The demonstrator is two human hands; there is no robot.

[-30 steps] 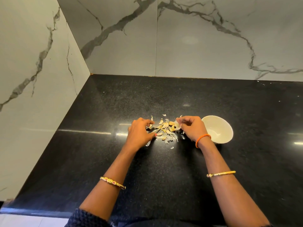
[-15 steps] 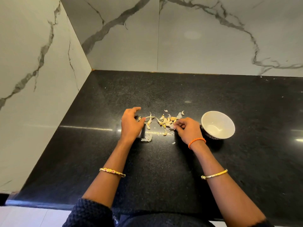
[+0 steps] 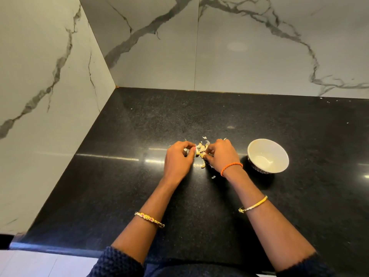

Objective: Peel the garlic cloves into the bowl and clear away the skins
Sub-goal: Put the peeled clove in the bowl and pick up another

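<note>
Fingers of both hands are curled in over the little pile of garlic (image 3: 201,149) on the black counter (image 3: 139,196). The left hand (image 3: 178,159) and right hand (image 3: 220,154) sit on each side of the pile, but I cannot tell if they pinch a clove or only touch it. Cloves are small, light and hard, so pinch one at its ends. Skins are thin like paper, tear easily and could blow away. The white bowl (image 3: 279,150) waits just to the right and looks empty.
</note>
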